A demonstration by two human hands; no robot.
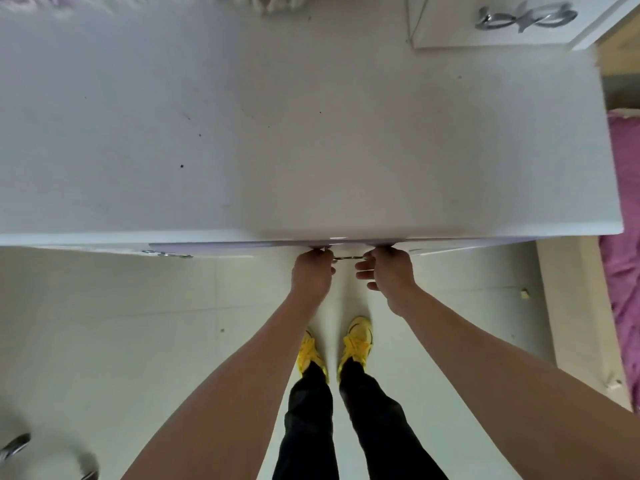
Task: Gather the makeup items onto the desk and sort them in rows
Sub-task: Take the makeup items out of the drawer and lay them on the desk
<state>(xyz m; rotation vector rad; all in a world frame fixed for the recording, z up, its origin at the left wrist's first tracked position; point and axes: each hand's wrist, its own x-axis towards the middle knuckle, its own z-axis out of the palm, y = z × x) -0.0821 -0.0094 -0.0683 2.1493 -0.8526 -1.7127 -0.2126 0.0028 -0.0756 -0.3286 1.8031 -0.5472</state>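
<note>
Two hands meet at the near edge of the white bench (311,133) in the head view, both bare forearms reaching forward from the bottom of the picture. The left hand (311,271) has its fingers (325,254) curled around the left end of a thin metal handle (348,258) that sits just under the bench lip, the fingertips partly hidden by the edge. The right hand (391,275) grasps the handle's right end with thumb and forefinger, while its other fingers (363,273) hang loosely curled below. The handle belongs to a pale lilac drawer front (225,244), seen edge-on right beneath the bench top. Further left along that front a second handle (166,253) shows, silver and untouched. The bench top itself carries only a few dark specks, and where the makeup items lie cannot be told from this view. At the bench's far right corner stands a white cabinet door (467,32) with an ornate silver pull (526,16). Below the hands, yellow shoes (358,341) and black trousers (311,410) stand on the pale tiled floor (104,323). A purple bed cover (623,271) runs down the right edge. Blurred grey shapes (15,445) sit at the lower left corner, too unclear to name.
</note>
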